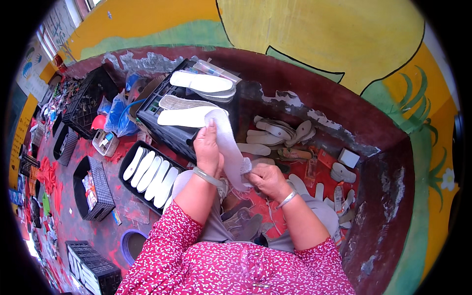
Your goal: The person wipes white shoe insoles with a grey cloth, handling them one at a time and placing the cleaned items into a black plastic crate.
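A pale white shoe insole [228,145] is held up over my lap, bent slightly along its length. My left hand [208,150] is closed on its left edge, with the thumb laid on the upper part. At the lower end my right hand [269,181] is closed in a pinch beside a small whitish textured patch [246,165]; whether that patch is separate from the insole I cannot tell. Behind the left hand, a white insole [183,116] and a stack of white insoles [206,82] lie on an upturned black crate [152,115].
Left of my knees stands a black tray [129,184] with a row of white insoles. Loose insoles [268,132] pile up by the dark red wall [314,88]. A white box [348,158], a checked basket [101,196] and a blue plastic bag [120,115] are around me.
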Tool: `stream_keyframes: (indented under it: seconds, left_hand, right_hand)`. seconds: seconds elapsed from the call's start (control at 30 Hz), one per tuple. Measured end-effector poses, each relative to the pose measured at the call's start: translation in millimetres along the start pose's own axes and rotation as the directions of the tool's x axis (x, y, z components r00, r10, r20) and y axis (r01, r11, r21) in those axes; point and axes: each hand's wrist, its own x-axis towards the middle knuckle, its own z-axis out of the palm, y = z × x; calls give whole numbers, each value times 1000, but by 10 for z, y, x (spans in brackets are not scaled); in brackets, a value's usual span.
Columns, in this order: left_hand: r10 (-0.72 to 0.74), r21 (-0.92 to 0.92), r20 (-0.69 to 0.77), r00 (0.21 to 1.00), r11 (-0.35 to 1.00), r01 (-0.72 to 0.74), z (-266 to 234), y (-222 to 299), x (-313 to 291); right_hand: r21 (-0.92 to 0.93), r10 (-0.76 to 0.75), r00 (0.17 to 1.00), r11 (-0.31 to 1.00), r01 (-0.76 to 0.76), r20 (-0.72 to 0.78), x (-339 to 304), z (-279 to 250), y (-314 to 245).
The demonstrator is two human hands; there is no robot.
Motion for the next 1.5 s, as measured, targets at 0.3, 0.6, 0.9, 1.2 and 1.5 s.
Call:
stream_keyframes:
  seconds: [0.3, 0.6, 0.9, 1.2, 1.5]
  left_hand:
    - [-279, -8, 267, 922, 956, 292, 6, 89, -18]
    - [-84, 112, 178, 980, 992, 64, 138, -108, -273]
    - [13, 3, 77, 997, 1000, -14, 121, 35, -56]
    - [-347, 168, 370, 862, 937, 306, 115, -46, -182]
    - [-344, 241, 400, 850, 934, 264, 114, -248, -280]
  right_hand:
    - [396, 288, 957, 883, -252, -31, -29, -56, 32]
    - [459, 217, 976, 871, -177, -36, 56, 52, -62]
    - [278, 265, 898, 886, -371, 352, -39, -53, -225]
    - [881, 520, 852, 428, -200, -60, -37, -728, 44]
    - [992, 222, 971, 63, -105, 88, -25, -598, -188]
